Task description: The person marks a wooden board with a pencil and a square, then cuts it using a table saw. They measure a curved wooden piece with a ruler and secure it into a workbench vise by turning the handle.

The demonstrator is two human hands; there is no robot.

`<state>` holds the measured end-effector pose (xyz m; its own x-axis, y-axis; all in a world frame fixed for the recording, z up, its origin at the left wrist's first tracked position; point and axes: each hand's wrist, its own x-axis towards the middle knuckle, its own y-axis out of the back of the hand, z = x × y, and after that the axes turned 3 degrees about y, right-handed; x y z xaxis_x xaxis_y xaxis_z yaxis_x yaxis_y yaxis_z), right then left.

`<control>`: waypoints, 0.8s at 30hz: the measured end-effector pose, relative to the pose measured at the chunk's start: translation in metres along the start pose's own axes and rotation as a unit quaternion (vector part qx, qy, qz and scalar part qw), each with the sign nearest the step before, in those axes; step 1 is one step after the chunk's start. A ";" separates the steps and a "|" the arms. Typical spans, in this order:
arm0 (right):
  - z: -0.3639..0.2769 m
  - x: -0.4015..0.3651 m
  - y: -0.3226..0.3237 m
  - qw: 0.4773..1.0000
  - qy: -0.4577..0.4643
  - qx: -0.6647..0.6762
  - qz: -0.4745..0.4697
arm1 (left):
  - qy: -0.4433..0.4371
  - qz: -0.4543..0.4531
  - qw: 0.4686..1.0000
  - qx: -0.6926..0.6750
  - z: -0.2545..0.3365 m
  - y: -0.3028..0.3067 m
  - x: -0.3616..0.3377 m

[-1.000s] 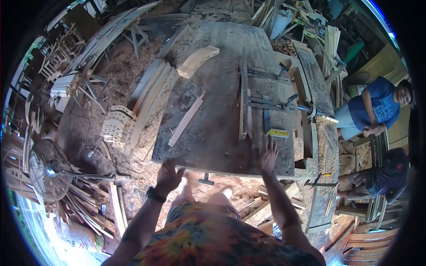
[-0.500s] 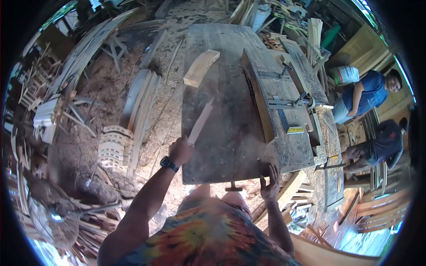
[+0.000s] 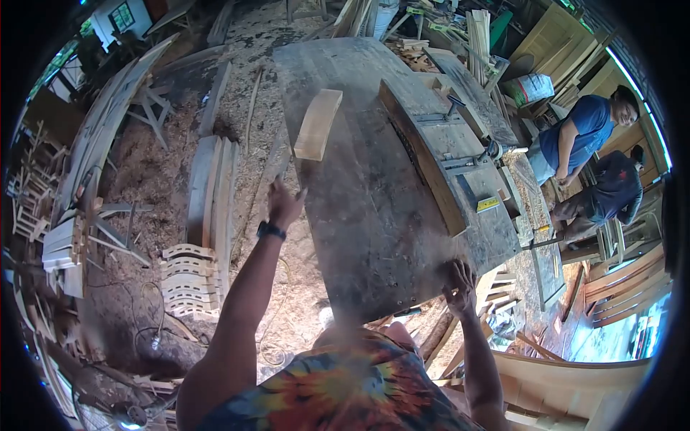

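My left hand (image 3: 285, 203) is off the left edge of the workbench, its fingers stretched out and apart. Just beyond the fingertips is a pale, blurred strip (image 3: 278, 156), apparently the wooden stick, apart from the hand. A curved wooden block (image 3: 319, 125) lies on the dark workbench top (image 3: 359, 215), near its left edge. My right hand (image 3: 458, 289) is at the near right edge of the bench, fingers spread and holding nothing.
A long wooden board (image 3: 420, 158) stands on edge along the bench's right side, with clamps (image 3: 471, 159) and a yellow-marked square (image 3: 487, 204) beyond. Slotted curved slats (image 3: 190, 280) are stacked on the shaving-covered floor at left. Two people (image 3: 586, 126) stand at right.
My left hand has let go of the wooden stick and moved up and left, past the bench edge. The view has turned, so the bench appears tilted. My right hand stays by the bench edge.
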<state>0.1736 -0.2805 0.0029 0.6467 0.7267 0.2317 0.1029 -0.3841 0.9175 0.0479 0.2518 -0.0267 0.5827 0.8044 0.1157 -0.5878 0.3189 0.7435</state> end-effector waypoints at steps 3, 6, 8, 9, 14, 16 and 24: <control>-0.006 0.008 0.010 0.999 -0.013 0.033 -0.029 | -0.037 0.006 0.999 -0.029 0.041 -0.023 0.064; -0.008 0.010 0.011 0.998 -0.037 0.040 -0.025 | -0.016 -0.036 0.999 -0.002 0.069 -0.043 0.124; -0.013 0.014 0.017 0.997 -0.054 0.041 -0.033 | 0.059 -0.042 0.994 0.085 0.076 -0.063 0.162; -0.015 0.014 0.018 0.996 -0.067 0.040 -0.053 | 0.091 -0.060 0.991 0.077 0.079 -0.067 0.173; 0.007 0.002 -0.008 0.995 -0.080 -0.037 -0.042 | 0.062 -0.140 0.970 0.187 0.070 -0.077 0.181; 0.002 0.004 -0.004 0.994 -0.100 -0.003 -0.046 | 0.082 -0.190 0.974 0.092 0.072 -0.062 0.170; 0.001 -0.001 -0.006 0.993 -0.107 -0.008 -0.039 | 0.256 -0.361 0.640 -0.629 0.054 -0.012 -0.006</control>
<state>0.1726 -0.2796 -0.0028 0.7833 0.6154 0.0875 0.1480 -0.3214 0.9353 0.0819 0.2165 -0.0009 0.8861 0.1762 -0.4287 -0.4433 0.5921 -0.6730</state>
